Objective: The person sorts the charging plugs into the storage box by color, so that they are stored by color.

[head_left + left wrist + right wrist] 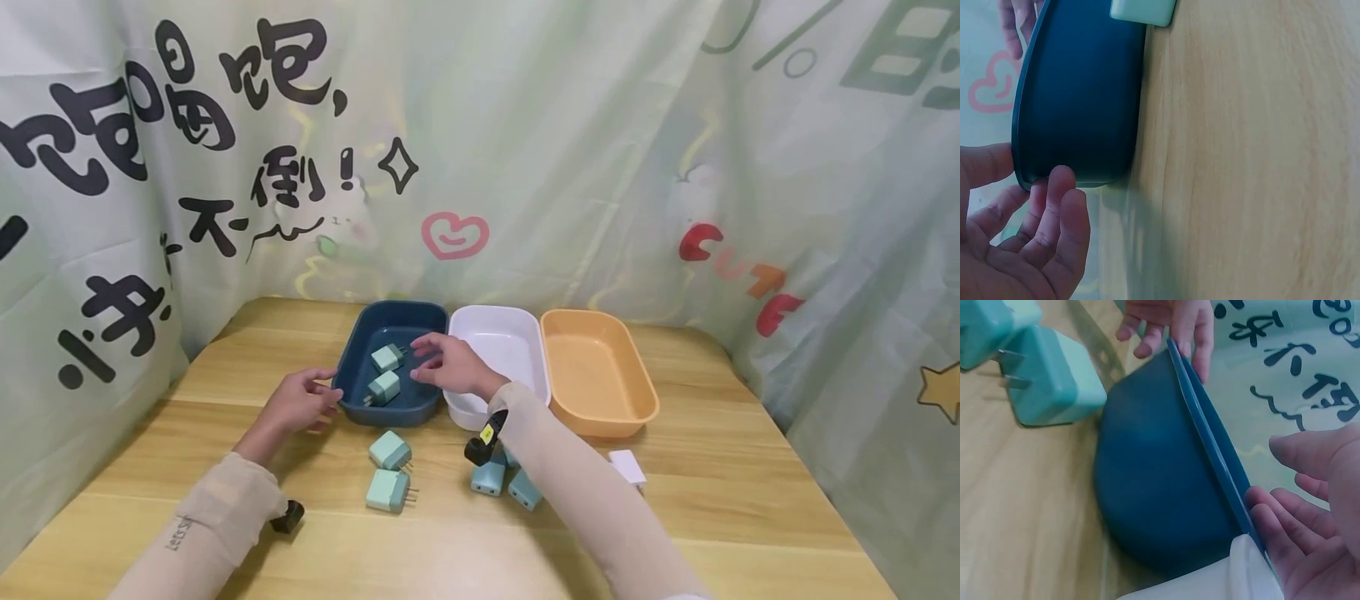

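Observation:
A dark blue tray (430, 414) stands at the left of a row of three, with two mint-green plug chargers (386, 358) (384, 387) lying inside. At its left side my left hand (303, 400) holds the rim, the thumb on the edge and the fingers against the outer wall. My right hand (459, 367) is over the tray's right side, fingers loosely bent, thumb apart, nothing between them. In front of the tray, two more mint-green chargers (390, 451) (387, 490) lie on the table.
A white tray (498, 321) and an orange tray (637, 408) continue the row rightward. Several blue chargers (488, 477) lie partly under my right forearm. A white charger (627, 467) lies beyond it on the wooden table (712, 517). A printed curtain (540, 167) hangs behind.

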`<action>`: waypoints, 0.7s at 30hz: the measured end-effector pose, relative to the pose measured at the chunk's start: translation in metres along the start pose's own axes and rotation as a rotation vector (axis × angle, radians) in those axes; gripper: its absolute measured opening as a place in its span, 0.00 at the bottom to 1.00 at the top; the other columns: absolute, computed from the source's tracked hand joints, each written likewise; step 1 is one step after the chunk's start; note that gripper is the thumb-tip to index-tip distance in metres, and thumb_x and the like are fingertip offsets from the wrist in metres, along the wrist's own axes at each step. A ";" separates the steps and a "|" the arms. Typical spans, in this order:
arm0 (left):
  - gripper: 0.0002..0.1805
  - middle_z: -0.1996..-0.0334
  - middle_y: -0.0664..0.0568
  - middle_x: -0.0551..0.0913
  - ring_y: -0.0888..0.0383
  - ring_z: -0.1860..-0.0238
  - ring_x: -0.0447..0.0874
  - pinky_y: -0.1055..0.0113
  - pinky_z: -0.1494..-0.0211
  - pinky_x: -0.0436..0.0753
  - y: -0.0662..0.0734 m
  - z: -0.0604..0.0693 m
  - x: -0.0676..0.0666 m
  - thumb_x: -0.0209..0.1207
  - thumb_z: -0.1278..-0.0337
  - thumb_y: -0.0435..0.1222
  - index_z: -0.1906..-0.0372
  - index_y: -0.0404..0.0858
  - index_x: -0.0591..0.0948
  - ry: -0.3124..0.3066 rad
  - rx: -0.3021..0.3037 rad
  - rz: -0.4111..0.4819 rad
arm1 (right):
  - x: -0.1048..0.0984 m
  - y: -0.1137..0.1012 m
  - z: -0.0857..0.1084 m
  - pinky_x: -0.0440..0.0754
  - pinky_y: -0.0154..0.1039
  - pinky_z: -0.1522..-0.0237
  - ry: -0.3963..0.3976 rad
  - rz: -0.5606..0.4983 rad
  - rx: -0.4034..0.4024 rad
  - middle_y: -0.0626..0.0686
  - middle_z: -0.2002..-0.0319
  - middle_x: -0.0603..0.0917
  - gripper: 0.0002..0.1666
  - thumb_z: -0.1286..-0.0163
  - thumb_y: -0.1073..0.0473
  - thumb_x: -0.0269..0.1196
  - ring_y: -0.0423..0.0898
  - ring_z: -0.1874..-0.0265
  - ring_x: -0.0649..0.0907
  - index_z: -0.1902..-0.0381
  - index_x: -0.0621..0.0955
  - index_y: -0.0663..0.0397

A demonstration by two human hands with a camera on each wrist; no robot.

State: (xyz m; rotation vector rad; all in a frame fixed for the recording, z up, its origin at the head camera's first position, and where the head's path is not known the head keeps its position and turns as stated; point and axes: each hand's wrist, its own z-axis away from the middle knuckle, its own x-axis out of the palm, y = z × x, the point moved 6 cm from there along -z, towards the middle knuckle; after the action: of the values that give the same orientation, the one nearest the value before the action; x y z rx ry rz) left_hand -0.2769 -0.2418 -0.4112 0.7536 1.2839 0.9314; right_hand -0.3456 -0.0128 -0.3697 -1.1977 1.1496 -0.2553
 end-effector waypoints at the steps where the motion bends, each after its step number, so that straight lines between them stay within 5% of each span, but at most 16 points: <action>1: 0.28 0.53 0.34 0.78 0.47 0.62 0.84 0.57 0.63 0.84 0.000 0.000 0.000 0.57 0.33 0.34 0.32 0.30 0.66 -0.001 -0.001 0.001 | 0.001 -0.002 0.002 0.81 0.35 0.56 -0.004 -0.004 -0.007 0.59 0.46 0.80 0.28 0.37 0.62 0.68 0.45 0.57 0.84 0.40 0.74 0.60; 21: 0.28 0.52 0.33 0.77 0.47 0.61 0.83 0.57 0.62 0.84 0.002 0.002 0.000 0.56 0.33 0.34 0.32 0.30 0.66 -0.002 -0.018 -0.024 | 0.025 -0.021 0.049 0.80 0.34 0.52 -0.190 -0.100 -0.160 0.60 0.43 0.77 0.37 0.45 0.69 0.73 0.44 0.54 0.83 0.38 0.71 0.66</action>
State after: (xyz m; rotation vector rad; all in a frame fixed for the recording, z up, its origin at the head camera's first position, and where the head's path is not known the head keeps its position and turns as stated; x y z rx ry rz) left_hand -0.2756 -0.2408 -0.4097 0.7232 1.2782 0.9215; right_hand -0.2874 -0.0097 -0.3707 -1.3916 0.9594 -0.1229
